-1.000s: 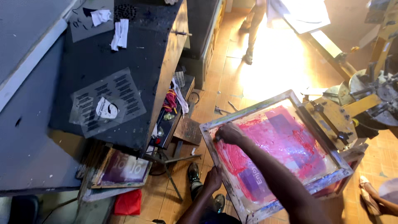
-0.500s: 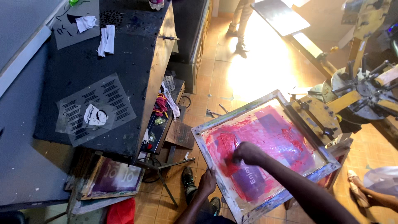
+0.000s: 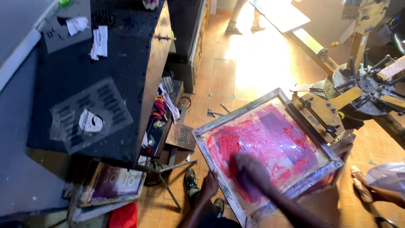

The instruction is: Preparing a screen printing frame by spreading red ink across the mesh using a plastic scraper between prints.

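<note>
On the press arm at the lower right sits the screen [image 3: 270, 143], a square grey frame with smooth mesh smeared in red and purple ink. Open tiled floor lies beyond its far edge. The right hand [image 3: 253, 173] lies blurred on the mesh; its finger state is unclear. The left hand [image 3: 209, 185] grips the frame's near-left edge.

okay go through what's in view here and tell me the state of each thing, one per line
Printing screen: smeared with red ink, tilted, clamped to the press.
Right hand: on the screen mesh, blurred.
Left hand: at the frame's near edge.
Clear film sheet: lying flat on the dark table.
Press: arms spread out.
</note>
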